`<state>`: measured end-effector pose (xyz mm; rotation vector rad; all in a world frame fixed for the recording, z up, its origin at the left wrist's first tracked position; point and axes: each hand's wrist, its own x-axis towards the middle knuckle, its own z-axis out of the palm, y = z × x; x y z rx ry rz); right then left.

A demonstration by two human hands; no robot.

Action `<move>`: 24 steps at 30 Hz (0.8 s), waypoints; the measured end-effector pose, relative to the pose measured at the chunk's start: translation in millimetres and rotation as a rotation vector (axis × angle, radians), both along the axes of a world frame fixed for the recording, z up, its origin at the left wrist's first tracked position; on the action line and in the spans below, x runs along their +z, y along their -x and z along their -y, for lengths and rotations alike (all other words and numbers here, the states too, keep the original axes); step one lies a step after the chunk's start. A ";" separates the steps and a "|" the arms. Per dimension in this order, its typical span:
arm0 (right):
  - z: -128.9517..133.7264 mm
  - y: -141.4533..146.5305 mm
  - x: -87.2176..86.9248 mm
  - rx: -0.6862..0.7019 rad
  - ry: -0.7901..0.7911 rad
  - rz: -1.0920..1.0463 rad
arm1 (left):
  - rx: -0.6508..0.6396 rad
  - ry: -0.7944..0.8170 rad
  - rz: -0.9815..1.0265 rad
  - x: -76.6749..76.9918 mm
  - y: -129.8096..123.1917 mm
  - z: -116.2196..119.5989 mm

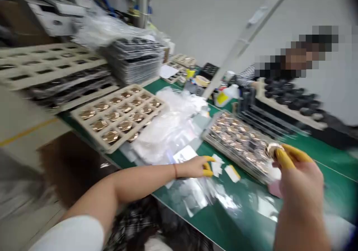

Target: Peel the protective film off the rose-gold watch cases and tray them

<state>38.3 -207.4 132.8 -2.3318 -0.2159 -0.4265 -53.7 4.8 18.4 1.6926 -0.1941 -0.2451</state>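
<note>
My left hand, with yellow covers on its fingertips, reaches over the green table. Its thumb and finger are parted beside small white paper pieces. At the right, my right hand, also with yellow fingertips, pinches a small shiny metallic part. That part is above the right end of a clear plastic tray full of similar shiny parts. Clear plastic bags lie below my left hand. A white and yellow label lies between the hands.
A beige tray of round shiny parts stands at the left, near stacked trays. Plastic wrap covers the middle. Behind are a white bottle, a slanted post, and a person beside black trays.
</note>
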 end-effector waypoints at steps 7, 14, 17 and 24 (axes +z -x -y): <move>27.1 -91.6 35.1 -0.179 0.091 0.057 | -0.052 0.045 0.011 -0.1 -3.5 7.5; 21.1 -119.9 -34.2 -0.229 0.255 -0.128 | 0.004 0.123 -0.072 -11.0 -5.7 13.9; 14.8 -119.6 -47.1 -0.210 0.313 -0.126 | -0.002 0.143 -0.057 -17.6 -8.8 14.2; -16.6 -132.8 -51.0 -0.194 0.281 -0.205 | 0.006 0.186 -0.083 -14.5 -9.5 15.8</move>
